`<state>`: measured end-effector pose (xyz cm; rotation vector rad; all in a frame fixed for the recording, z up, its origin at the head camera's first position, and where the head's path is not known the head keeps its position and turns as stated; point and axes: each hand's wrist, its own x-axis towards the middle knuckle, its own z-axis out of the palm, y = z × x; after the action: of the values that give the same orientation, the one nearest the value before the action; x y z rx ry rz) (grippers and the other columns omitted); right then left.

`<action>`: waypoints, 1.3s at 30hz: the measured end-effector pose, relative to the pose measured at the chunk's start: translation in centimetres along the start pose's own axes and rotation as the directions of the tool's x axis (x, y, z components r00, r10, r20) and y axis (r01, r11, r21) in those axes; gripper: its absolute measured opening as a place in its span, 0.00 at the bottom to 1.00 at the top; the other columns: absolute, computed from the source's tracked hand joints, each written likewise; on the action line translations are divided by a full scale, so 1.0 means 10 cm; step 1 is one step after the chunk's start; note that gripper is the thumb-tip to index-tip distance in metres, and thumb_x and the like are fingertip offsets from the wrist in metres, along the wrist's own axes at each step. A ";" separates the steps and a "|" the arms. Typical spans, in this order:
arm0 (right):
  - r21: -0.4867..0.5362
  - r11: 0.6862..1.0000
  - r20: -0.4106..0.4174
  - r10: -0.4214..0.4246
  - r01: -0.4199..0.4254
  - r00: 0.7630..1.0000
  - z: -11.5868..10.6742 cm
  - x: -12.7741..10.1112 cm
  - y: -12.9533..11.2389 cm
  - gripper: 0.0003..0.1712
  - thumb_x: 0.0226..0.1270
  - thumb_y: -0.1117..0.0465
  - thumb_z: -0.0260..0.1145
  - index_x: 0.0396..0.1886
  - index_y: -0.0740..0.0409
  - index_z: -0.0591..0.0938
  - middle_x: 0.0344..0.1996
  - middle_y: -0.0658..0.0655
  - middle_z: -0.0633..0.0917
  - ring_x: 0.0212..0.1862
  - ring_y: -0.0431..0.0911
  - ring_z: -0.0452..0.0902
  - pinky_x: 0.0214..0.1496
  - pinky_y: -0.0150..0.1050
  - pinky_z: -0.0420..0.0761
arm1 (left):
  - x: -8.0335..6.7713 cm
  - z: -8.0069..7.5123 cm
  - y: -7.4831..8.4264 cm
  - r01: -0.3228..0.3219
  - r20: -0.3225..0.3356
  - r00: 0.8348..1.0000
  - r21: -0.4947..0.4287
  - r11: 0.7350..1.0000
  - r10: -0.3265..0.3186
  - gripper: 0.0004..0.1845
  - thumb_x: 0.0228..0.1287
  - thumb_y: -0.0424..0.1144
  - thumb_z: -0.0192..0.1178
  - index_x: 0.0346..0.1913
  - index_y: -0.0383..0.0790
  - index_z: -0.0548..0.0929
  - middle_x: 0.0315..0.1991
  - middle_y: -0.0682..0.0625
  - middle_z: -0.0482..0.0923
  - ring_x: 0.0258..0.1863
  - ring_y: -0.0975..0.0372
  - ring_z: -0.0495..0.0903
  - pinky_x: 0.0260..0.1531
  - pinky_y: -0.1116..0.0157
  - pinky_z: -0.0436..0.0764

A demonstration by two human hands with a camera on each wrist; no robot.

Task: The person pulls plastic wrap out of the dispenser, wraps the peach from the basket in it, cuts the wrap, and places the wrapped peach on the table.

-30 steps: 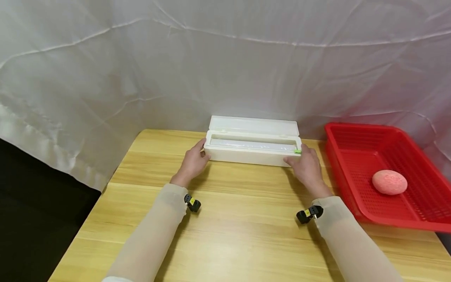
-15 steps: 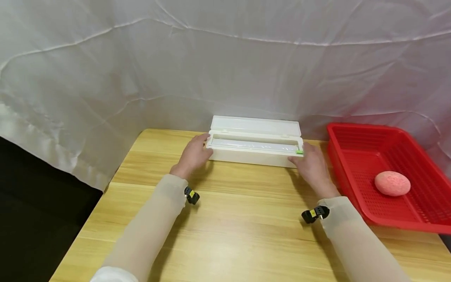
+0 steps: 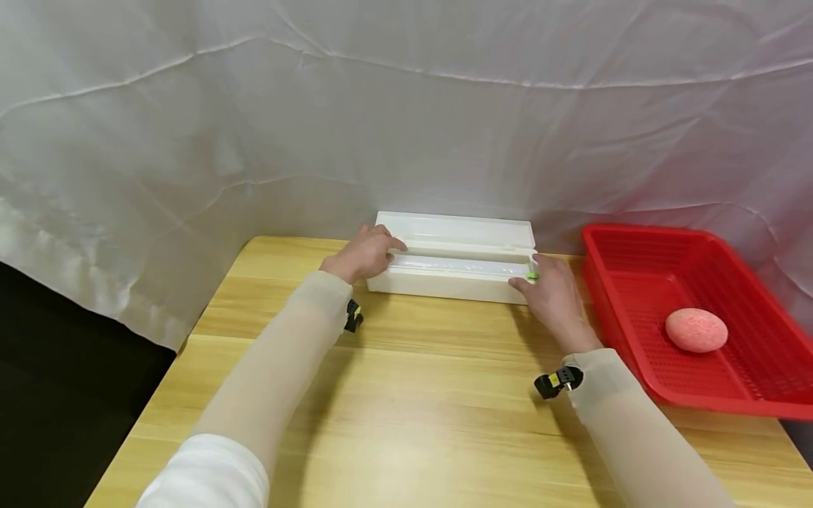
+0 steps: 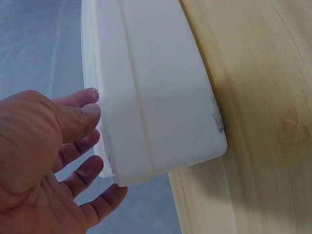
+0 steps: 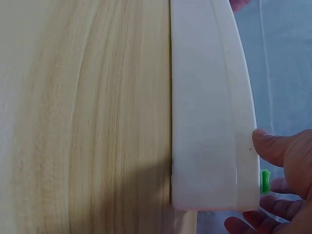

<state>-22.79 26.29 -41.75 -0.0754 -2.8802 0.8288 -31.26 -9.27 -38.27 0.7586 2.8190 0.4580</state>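
A long white dispenser box (image 3: 454,286) stands at the back of the wooden table (image 3: 413,402), its lid (image 3: 464,229) tipped up behind it. My left hand (image 3: 363,255) reaches over the box's left end, fingers curled over the lid's corner. In the left wrist view the thumb (image 4: 78,119) touches the white edge (image 4: 156,97) and the fingers spread behind it. My right hand (image 3: 551,293) rests against the right end, beside a small green slider (image 3: 532,276). Its thumb (image 5: 273,146) touches the box's rim (image 5: 209,122) close to the slider (image 5: 263,181).
A red slotted basket (image 3: 610,310) sits at the right of the table with a pink ball (image 3: 696,329) inside. White wrinkled cloth (image 3: 381,106) hangs right behind the box. The table's left edge drops to a dark floor (image 3: 63,395).
My left hand has moved from the box's front left corner up and back onto the lid's left end. The right hand stays at the right end.
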 end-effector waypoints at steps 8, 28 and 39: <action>0.001 1.000 -0.011 -0.015 0.015 1.000 0.02 0.02 0.00 0.39 0.74 0.53 0.70 0.75 0.71 0.69 0.70 0.75 0.71 0.72 0.69 0.63 0.76 0.68 0.65 | 0.05 0.01 -0.04 -0.057 -0.038 0.998 0.033 0.998 0.058 0.10 0.79 0.36 0.59 0.53 0.42 0.88 0.56 0.47 0.81 0.63 0.53 0.74 0.83 0.46 0.48; -0.118 0.966 0.075 -0.223 0.231 0.972 -0.02 0.17 -0.15 0.26 0.74 0.58 0.68 0.66 0.65 0.82 0.62 0.72 0.83 0.65 0.70 0.73 0.74 0.64 0.66 | 0.14 0.14 0.12 0.149 -0.274 0.938 -0.235 0.960 -0.213 0.11 0.86 0.41 0.49 0.54 0.38 0.78 0.48 0.45 0.80 0.50 0.53 0.78 0.55 0.56 0.80; -0.105 0.957 0.124 -0.256 0.269 0.959 0.25 0.31 -0.51 0.20 0.75 0.53 0.68 0.57 0.61 0.88 0.53 0.66 0.89 0.60 0.67 0.77 0.66 0.66 0.71 | 0.18 0.18 0.22 0.206 -0.286 0.902 -0.372 0.905 -0.323 0.11 0.86 0.44 0.47 0.53 0.41 0.77 0.46 0.48 0.76 0.49 0.52 0.72 0.49 0.57 0.78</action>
<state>-26.27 20.92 -40.74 0.3446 -2.9484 0.6271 -31.28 -6.12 -39.40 0.2283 2.9656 1.0759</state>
